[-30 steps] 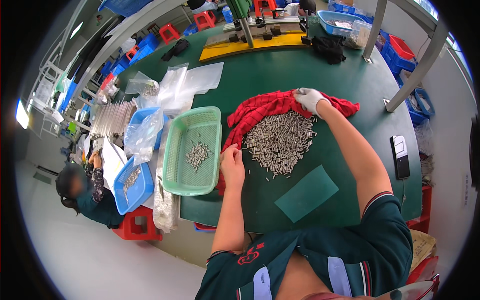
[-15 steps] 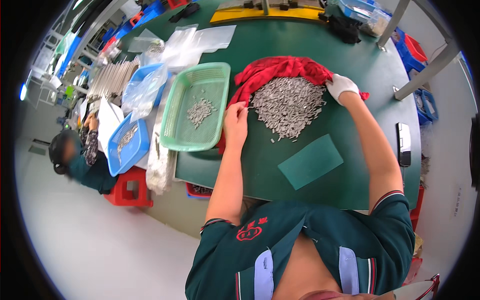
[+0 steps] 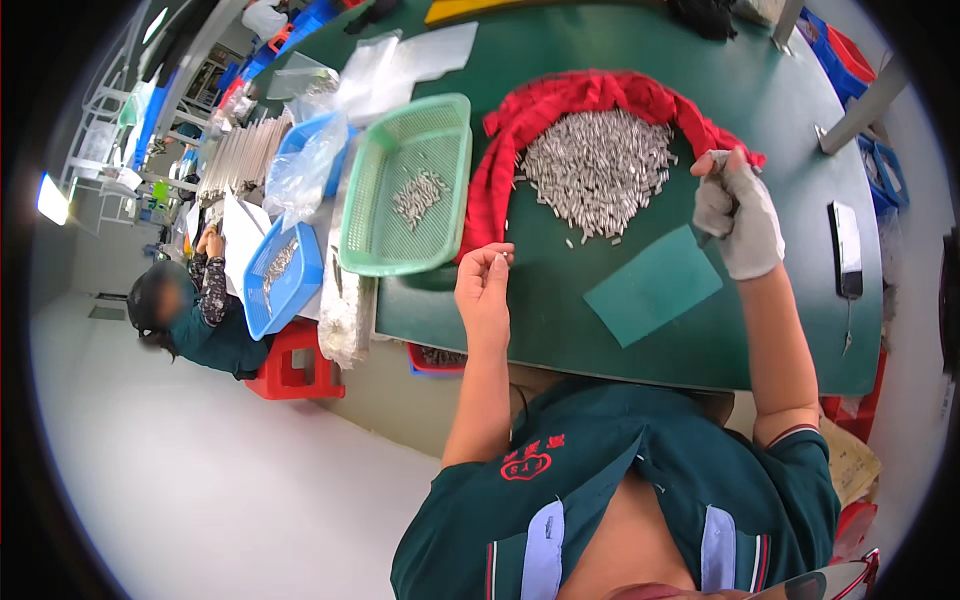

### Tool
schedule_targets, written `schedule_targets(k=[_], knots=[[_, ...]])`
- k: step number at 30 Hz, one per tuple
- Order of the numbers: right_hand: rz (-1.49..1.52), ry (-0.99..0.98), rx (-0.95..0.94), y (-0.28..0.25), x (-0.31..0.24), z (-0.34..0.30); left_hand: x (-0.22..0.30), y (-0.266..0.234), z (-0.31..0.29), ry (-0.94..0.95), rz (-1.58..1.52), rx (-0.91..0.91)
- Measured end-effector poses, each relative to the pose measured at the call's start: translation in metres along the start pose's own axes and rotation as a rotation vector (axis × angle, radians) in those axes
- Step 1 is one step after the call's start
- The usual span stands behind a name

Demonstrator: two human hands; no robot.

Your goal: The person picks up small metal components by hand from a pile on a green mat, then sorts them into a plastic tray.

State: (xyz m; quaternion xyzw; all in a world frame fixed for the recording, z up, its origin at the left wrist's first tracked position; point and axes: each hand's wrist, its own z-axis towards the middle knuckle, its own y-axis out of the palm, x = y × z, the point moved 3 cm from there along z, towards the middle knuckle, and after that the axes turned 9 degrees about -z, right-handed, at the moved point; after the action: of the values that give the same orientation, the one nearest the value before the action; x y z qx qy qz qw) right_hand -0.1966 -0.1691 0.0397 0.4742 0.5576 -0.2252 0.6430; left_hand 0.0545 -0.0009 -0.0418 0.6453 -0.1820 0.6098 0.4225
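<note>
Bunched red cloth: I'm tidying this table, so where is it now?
In the head view, the cloth lies upper right of centre, curving around the far side of the heaped silvery metal cylinders, just right of the light green mesh plastic basket.

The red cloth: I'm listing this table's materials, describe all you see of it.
The red cloth looks soft, with faint dark lines. It lies bunched in folds on the green table, curving around the far side of a heap of small metal pieces, its left stretch beside the green basket. Its ends lie near the left hand and gloved right hand; contact is unclear.
</note>
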Motion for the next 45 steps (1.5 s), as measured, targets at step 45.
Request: schedule_targets(k=[45], knots=[[0.467,0.007,-0.078,0.044,0.081,-0.057,-0.024,0.067,-0.065,0.346,0.989,-0.432]])
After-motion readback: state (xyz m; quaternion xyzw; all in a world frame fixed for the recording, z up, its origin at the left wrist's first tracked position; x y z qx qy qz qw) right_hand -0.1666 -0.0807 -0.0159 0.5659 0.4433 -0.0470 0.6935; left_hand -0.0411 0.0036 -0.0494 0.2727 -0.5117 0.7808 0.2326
